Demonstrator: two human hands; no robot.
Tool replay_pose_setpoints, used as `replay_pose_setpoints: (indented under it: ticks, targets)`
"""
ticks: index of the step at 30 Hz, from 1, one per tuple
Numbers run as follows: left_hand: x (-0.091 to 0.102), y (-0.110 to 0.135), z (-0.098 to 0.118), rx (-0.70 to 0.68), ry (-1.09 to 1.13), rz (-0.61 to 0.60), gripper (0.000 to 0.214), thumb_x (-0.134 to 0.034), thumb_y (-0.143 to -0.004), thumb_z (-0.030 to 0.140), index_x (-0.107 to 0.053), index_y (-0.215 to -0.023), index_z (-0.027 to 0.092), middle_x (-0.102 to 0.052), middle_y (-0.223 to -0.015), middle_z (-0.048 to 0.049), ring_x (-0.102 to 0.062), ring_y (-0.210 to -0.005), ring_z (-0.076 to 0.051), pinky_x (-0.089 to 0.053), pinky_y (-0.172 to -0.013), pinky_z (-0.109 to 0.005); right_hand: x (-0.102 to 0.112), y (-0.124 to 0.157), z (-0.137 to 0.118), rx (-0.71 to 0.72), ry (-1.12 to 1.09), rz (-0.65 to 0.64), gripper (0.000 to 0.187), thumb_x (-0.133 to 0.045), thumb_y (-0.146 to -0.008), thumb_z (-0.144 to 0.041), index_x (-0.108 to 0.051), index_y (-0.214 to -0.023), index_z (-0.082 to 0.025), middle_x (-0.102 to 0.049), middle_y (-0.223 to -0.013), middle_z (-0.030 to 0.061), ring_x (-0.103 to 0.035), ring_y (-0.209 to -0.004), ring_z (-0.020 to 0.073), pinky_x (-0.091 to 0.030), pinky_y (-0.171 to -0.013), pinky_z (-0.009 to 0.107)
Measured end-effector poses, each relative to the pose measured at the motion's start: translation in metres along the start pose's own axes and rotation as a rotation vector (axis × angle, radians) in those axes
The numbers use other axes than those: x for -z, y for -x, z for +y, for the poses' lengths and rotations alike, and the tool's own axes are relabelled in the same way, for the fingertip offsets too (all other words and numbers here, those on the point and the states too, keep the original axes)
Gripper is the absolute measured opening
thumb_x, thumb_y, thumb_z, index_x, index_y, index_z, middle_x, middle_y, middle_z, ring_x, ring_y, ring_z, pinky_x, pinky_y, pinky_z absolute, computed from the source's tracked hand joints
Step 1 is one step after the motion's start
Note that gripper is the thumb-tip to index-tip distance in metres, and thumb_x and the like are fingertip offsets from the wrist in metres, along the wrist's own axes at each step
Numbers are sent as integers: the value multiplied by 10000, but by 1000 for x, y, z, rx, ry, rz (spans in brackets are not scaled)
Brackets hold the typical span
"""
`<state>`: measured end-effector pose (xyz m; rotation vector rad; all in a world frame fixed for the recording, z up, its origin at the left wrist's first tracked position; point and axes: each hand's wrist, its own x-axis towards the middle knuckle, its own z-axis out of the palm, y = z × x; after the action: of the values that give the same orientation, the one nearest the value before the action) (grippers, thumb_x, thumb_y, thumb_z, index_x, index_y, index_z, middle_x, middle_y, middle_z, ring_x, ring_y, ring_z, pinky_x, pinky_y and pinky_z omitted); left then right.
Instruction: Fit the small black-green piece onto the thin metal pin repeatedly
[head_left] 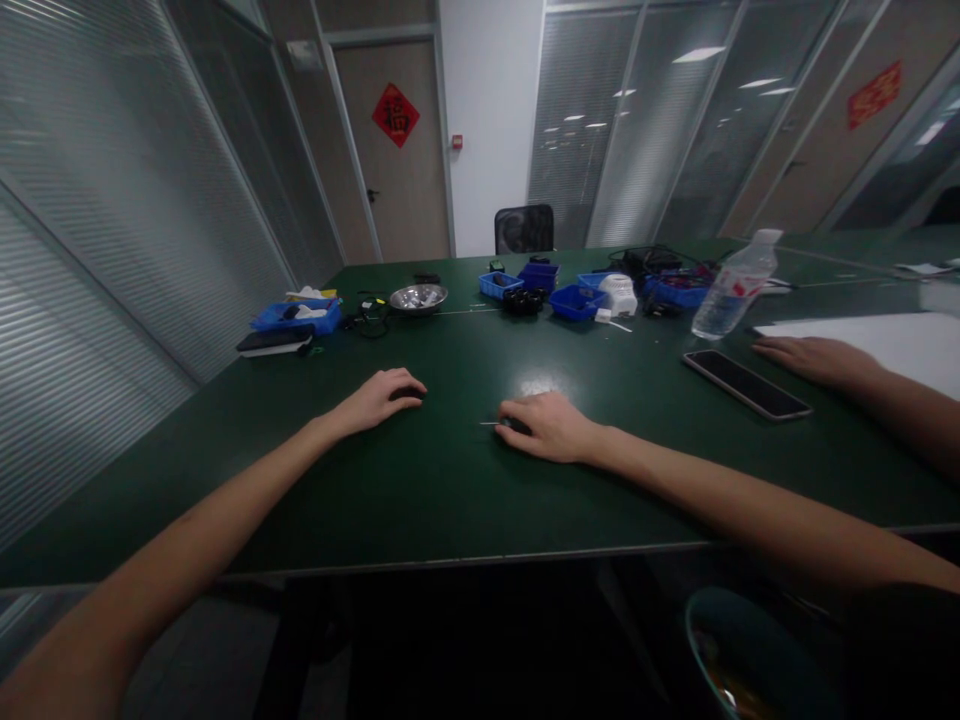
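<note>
We hold a thin tool (514, 425) well in from the near edge of the green table (420, 500), its slim shaft pointing left, toward our other hand. Our right hand (553, 425) is closed round the dark handle, thumb and fingers pressed together; our left hand (384, 397) sits apart from it, loosely curled, and we cannot tell whether that curl closes on something dark. To handle the tool well, we probably want a light, firm pinch, the heel of the hand braced on the tabletop, and the shaft's end in plain sight, aimed away from our left fingertips. To our right, a phone (748, 384) lies near a bottle (736, 285) and a co-worker's hand (825, 362) beside a white sheet (911, 345), so our forearm should stay low and close; toward the far edge sit a steel bowl (418, 311) and a blue tray (574, 309)
</note>
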<state>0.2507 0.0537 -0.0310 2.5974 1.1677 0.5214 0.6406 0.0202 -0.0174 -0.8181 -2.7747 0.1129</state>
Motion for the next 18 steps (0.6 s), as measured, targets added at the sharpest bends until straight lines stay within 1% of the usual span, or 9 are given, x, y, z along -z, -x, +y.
replay_pose_setpoints:
  ticks: [2,4,7,9,11,13,15,16,18]
  targets:
    - [16,20,-34,101,-34,38,442,-556,-1084,553,-731,-1331,231,-679,-1318,-124,-647,-1189,-285,-503,-1016,-414,0,0,0,-4,-6,-3,358,-482,-1112,-487,-682,-1120,-190,-745,-943,65,-603,-729,171,-323,-647,311]
    - [36,51,-71,214,-101,75,495,-540,-1072,585,-726,-1339,212,-677,-1332,-126,-642,-1202,-291,-504,-1034,-404,0,-1,0,-6,-12,-2,356,-485,-1111,-485,-683,-1122,-189,-746,-946,67,-606,-732,172,-326,-651,313]
    - [69,109,-123,394,-256,121,544,-514,-1061,580,-721,-1326,153,-685,-1330,-140,-634,-1217,-290,-471,-1088,-388,0,-1,0,-4,-20,-2,356,-485,-1113,-484,-685,-1126,-190,-749,-953,66,-608,-731,171,-332,-658,314]
    - [89,149,-147,551,-341,150,540,-516,-1053,528,-711,-1322,102,-688,-1342,-159,-626,-1226,-288,-459,-1096,-377,0,-1,1,-2,-20,0,358,-486,-1113,-488,-685,-1130,-191,-751,-957,64,-608,-732,172,-333,-658,311]
    - [104,180,-163,686,-380,169,506,-536,-1037,458,-707,-1330,82,-694,-1363,-161,-624,-1219,-281,-465,-1075,-364,-1,0,1,-5,-17,-1,361,-485,-1114,-492,-685,-1137,-192,-751,-960,63,-609,-736,172,-336,-658,308]
    - [114,199,-170,822,-377,182,483,-573,-1018,430,-711,-1338,96,-717,-1357,-143,-639,-1181,-277,-484,-1023,-348,-1,0,1,-8,-13,-2,361,-483,-1114,-490,-686,-1144,-193,-751,-960,63,-611,-737,172,-339,-659,307]
    - [121,207,-173,904,-352,198,479,-613,-1002,430,-711,-1345,110,-750,-1300,-119,-666,-1120,-262,-496,-960,-318,-1,0,1,-7,-8,-3,361,-480,-1115,-487,-686,-1145,-192,-752,-962,63,-612,-736,173,-339,-661,309]
    - [123,208,-173,917,-342,204,478,-629,-994,435,-713,-1338,113,-763,-1267,-109,-675,-1095,-253,-496,-936,-303,-1,0,1,-5,-5,-3,360,-479,-1116,-485,-685,-1147,-192,-753,-966,64,-613,-737,174,-338,-663,311]
    - [126,208,-173,894,-329,211,465,-650,-979,442,-731,-1295,111,-780,-1214,-102,-680,-1058,-244,-491,-904,-285,-1,0,1,-3,-1,-5,362,-475,-1118,-485,-684,-1148,-191,-753,-972,67,-616,-741,176,-336,-665,314]
